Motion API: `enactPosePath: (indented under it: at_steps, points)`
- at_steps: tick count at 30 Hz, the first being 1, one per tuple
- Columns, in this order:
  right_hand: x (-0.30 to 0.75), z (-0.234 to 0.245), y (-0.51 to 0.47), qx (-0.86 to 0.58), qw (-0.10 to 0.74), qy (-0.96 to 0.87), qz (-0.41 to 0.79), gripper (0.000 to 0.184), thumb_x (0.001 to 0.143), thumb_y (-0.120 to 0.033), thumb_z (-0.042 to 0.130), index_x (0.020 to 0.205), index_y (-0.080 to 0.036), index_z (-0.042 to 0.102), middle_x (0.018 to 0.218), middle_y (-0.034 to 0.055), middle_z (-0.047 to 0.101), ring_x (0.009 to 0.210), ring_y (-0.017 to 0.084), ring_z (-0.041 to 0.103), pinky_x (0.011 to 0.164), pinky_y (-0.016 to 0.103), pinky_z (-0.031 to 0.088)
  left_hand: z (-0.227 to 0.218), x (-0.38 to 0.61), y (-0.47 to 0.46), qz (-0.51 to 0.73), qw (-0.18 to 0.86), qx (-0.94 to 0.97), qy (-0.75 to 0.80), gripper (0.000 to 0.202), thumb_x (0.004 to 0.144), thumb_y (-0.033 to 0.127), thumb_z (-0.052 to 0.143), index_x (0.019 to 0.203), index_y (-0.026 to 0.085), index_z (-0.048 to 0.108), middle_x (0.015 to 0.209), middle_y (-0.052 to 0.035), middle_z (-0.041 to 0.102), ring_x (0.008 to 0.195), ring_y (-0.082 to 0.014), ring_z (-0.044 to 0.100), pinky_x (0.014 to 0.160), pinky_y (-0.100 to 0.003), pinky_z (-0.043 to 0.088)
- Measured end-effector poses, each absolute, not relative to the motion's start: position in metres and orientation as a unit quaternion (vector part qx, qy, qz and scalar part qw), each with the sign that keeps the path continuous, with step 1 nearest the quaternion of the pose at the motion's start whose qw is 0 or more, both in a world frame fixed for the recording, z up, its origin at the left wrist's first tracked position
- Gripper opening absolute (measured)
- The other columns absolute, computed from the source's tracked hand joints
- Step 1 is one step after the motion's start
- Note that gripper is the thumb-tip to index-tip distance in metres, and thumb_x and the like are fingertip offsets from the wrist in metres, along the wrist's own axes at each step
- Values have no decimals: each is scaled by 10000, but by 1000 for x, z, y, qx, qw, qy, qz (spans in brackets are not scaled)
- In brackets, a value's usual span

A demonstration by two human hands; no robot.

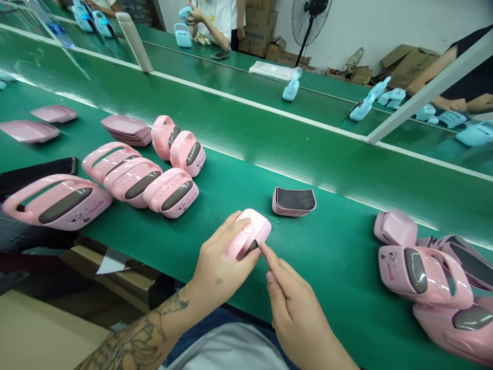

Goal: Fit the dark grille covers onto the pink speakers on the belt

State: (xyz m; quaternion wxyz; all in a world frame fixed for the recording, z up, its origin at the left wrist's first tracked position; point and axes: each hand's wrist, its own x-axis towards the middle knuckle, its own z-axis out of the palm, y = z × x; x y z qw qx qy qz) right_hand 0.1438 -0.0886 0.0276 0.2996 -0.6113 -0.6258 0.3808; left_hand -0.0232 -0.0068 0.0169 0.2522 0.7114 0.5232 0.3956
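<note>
Pink case (pixel 249 234): held on the green table (pixel 331 272), near its front edge;
Left hand (pixel 225 254): wrapped over the case, gripping it;
Right hand (pixel 295 303): pinching a thin tool (pixel 265 255), its tip at the case's dark opening;
Stack of pink pieces (pixel 295 201): just beyond, dark faces up;
Handling: a firm left grip should keep the case steady under the tip

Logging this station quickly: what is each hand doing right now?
Left hand: closed around a pink plastic casing.
Right hand: pinched closed on a thin dark tool, held against the casing.
</note>
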Motion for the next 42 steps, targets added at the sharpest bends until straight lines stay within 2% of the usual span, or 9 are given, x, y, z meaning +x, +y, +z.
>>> enactPosePath:
  at_steps: [7,13,20,25,31,34,38,40,42]
  points:
    - [138,26,-89,-624,278,-659,314,570,1095,-199,353,1652,-216,474,1014,92,715,787,199,731,733,329,691,11,-17,-8,423,197,714,522,361,907,241,791,1265,228,747,1452,-113,753,1262,-298,780,1064,-405,683]
    - [130,25,-95,-643,285,-656,274,666,1062,-126,348,1722,-215,336,1009,95,710,750,211,735,675,354,689,10,-5,-16,432,113,717,535,342,936,255,780,1275,226,738,1412,-130,774,1240,-296,793,1076,-420,674]
    - [112,16,-97,-665,330,-620,253,686,1062,-119,344,1743,-189,294,1133,135,769,998,247,792,939,410,692,1,8,-24,455,77,697,548,400,916,224,812,1307,185,736,1434,-167,756,1235,-325,792,1056,-420,670]
    - [104,14,-97,-678,359,-576,282,658,1079,-151,329,1737,-158,313,1216,153,787,1073,239,792,966,385,679,-8,14,-24,520,24,674,524,401,856,198,866,1245,162,775,1354,-179,796,1153,-318,826,986,-362,690]
    - [98,13,-94,-675,365,-566,301,706,1063,-161,350,1760,-197,243,1268,144,782,1106,244,789,982,398,669,-11,16,-25,530,21,656,537,385,852,226,880,1221,165,789,1334,-180,804,1138,-329,831,958,-385,703]
    - [100,21,-96,-657,339,-598,310,699,1063,-180,364,1754,-190,262,1253,149,786,1051,257,797,911,399,682,-11,6,-24,531,38,658,533,386,848,224,881,1219,163,793,1342,-182,800,1144,-326,830,975,-394,702]
    - [143,29,-100,-658,289,-633,288,638,1096,-247,377,1732,-255,330,1136,92,825,784,200,786,713,316,663,-4,-23,-18,509,144,694,489,405,828,236,894,1220,200,799,1374,-137,793,1204,-311,809,1051,-398,678]
    - [186,25,-96,-733,234,-607,201,573,1106,-326,415,1677,-293,452,1120,88,832,795,224,784,745,357,658,1,-40,-11,475,223,716,461,432,805,240,907,1223,206,803,1410,-125,776,1259,-314,783,1112,-400,646]
    - [230,16,-86,-794,159,-574,123,554,1081,-330,429,1611,-233,555,1203,145,820,908,298,805,785,433,657,5,-57,-3,439,299,722,444,477,772,249,933,1229,206,804,1442,-124,756,1300,-323,760,1143,-401,624]
